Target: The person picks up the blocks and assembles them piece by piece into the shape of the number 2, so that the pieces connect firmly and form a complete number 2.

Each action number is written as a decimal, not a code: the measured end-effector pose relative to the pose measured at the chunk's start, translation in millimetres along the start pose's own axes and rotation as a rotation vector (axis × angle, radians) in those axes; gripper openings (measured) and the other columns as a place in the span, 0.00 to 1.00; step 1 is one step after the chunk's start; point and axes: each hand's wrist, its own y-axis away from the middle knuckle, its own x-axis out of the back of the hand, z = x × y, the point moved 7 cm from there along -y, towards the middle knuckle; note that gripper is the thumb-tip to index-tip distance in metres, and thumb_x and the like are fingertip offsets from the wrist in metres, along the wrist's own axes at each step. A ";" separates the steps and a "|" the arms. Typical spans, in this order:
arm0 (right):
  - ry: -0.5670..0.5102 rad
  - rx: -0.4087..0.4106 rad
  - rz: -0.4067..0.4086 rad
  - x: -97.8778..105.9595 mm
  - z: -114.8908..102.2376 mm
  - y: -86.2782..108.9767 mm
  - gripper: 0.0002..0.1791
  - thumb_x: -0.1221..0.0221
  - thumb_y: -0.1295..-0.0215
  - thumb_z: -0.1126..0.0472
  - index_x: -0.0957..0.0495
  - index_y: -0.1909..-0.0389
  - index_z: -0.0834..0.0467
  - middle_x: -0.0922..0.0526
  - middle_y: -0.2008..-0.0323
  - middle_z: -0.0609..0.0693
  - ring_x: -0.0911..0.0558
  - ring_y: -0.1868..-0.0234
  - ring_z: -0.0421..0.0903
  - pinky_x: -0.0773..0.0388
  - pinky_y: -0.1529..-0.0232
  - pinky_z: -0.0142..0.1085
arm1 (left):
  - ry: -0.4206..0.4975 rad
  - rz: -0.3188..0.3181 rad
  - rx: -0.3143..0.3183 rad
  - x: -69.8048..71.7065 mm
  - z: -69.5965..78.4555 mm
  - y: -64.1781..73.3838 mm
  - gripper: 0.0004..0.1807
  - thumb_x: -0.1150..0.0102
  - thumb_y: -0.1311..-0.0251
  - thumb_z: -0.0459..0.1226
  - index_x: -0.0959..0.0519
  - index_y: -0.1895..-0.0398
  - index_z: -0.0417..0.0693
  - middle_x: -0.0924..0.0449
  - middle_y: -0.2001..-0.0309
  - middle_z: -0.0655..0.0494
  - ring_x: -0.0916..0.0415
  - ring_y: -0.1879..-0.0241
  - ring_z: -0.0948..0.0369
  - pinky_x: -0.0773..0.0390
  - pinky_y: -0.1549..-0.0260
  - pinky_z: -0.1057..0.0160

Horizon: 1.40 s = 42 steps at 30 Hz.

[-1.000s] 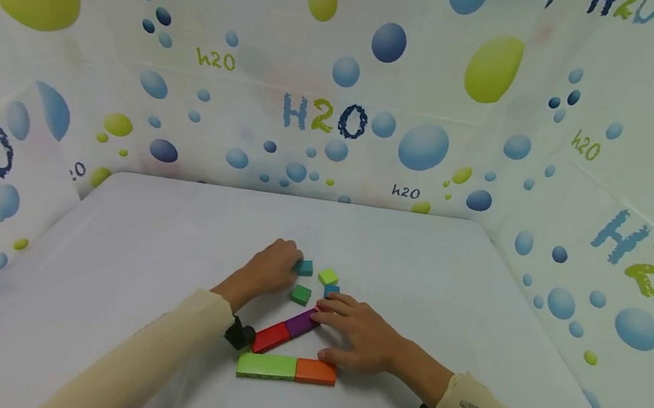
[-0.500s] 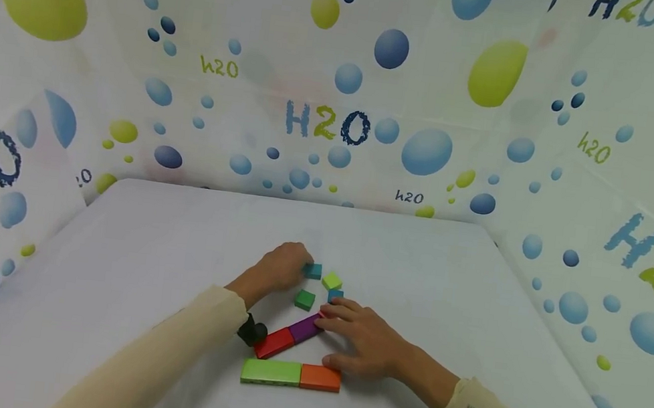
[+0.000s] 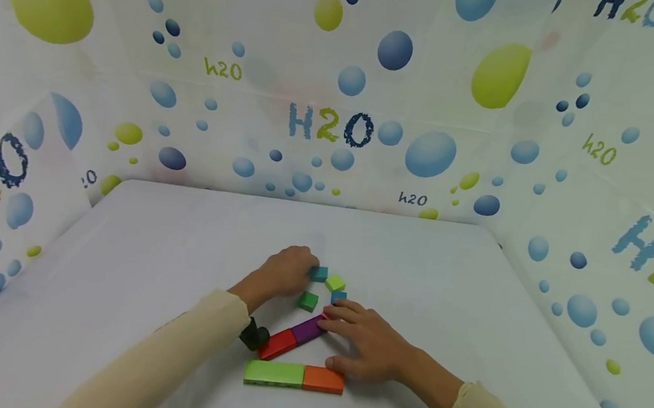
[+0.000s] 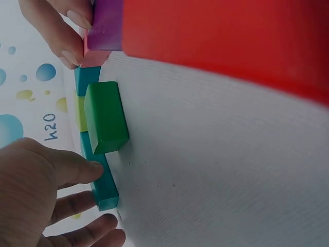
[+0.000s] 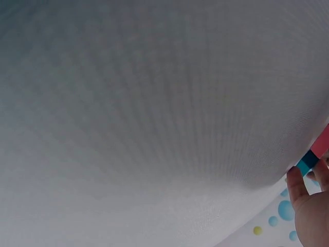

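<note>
My left hand (image 3: 285, 272) pinches a teal block (image 3: 319, 274) at the far end of the group. In the left wrist view its thumb lies on the teal block (image 4: 105, 182), with a finger on the far side. Close to that block are a lime cube (image 3: 335, 283) and a green block (image 3: 308, 301). My right hand (image 3: 371, 344), fingers extended, touches the small pink block (image 3: 325, 315) and reaches the blue block (image 3: 339, 296). The pink, purple (image 3: 308, 330) and red (image 3: 277, 345) blocks form a slanted row; fingers partly cover the pink one.
In front, a long lime block (image 3: 274, 374) and an orange block (image 3: 324, 379) lie end to end; my right thumb is by the orange one. The white table (image 3: 178, 234) meets a patterned sheet (image 3: 244, 80) at its back and sides.
The left hand and teal block have moved right, narrowing the gap to the lime cube. The right hand keeps its place by the pink block. The head view has shifted slightly.
</note>
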 end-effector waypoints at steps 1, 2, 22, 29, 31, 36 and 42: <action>0.001 -0.005 -0.003 -0.1 0.4 0.2 0.34 0.42 0.32 0.40 0.29 0.28 0.47 0.33 0.26 0.48 0.42 0.23 0.52 0.37 0.29 0.57 | -0.002 0.009 0.001 0.4 -0.4 0.2 0.24 0.36 0.36 0.36 0.21 0.36 0.46 0.21 0.47 0.50 0.25 0.52 0.56 0.20 0.45 0.53; 0.001 -0.010 -0.005 -0.3 0.8 0.2 0.34 0.42 0.32 0.40 0.29 0.28 0.47 0.33 0.25 0.47 0.42 0.22 0.51 0.37 0.28 0.56 | -0.003 0.020 -0.001 1.1 -0.5 0.4 0.25 0.36 0.36 0.36 0.22 0.35 0.47 0.22 0.46 0.50 0.25 0.52 0.56 0.19 0.46 0.53; -0.033 -0.015 -0.026 1.8 -2.1 1.9 0.34 0.43 0.31 0.40 0.30 0.27 0.47 0.35 0.24 0.47 0.44 0.22 0.52 0.38 0.28 0.57 | 0.097 -0.078 -0.149 6.1 14.2 27.3 0.19 0.32 0.41 0.43 0.15 0.46 0.50 0.20 0.50 0.57 0.26 0.50 0.58 0.20 0.47 0.54; -0.019 -0.017 -0.023 1.8 -3.6 2.3 0.34 0.42 0.32 0.39 0.30 0.27 0.47 0.34 0.25 0.47 0.43 0.22 0.52 0.37 0.28 0.57 | 0.137 -0.142 -0.120 -0.8 8.4 34.1 0.19 0.27 0.45 0.42 0.15 0.49 0.48 0.19 0.50 0.57 0.26 0.46 0.56 0.22 0.44 0.52; -0.014 -0.021 -0.025 1.8 -3.9 2.6 0.35 0.42 0.32 0.39 0.30 0.27 0.46 0.34 0.25 0.47 0.43 0.22 0.52 0.38 0.28 0.57 | 0.139 -0.153 -0.113 -1.6 6.8 34.8 0.18 0.28 0.45 0.41 0.14 0.50 0.47 0.18 0.52 0.58 0.26 0.49 0.57 0.21 0.46 0.53; -0.017 -0.022 -0.026 3.5 -6.8 3.5 0.35 0.42 0.32 0.39 0.30 0.27 0.46 0.35 0.24 0.46 0.44 0.22 0.51 0.38 0.27 0.56 | 0.152 -0.159 -0.123 -2.7 4.6 37.0 0.16 0.28 0.45 0.39 0.13 0.53 0.46 0.17 0.58 0.59 0.26 0.55 0.60 0.19 0.50 0.55; -0.037 -0.030 -0.034 6.3 -11.1 6.1 0.35 0.41 0.32 0.39 0.30 0.27 0.46 0.35 0.24 0.46 0.44 0.21 0.51 0.38 0.28 0.56 | 0.144 -0.146 -0.116 2.4 0.8 42.0 0.17 0.30 0.44 0.38 0.14 0.51 0.46 0.17 0.55 0.57 0.26 0.52 0.58 0.21 0.46 0.52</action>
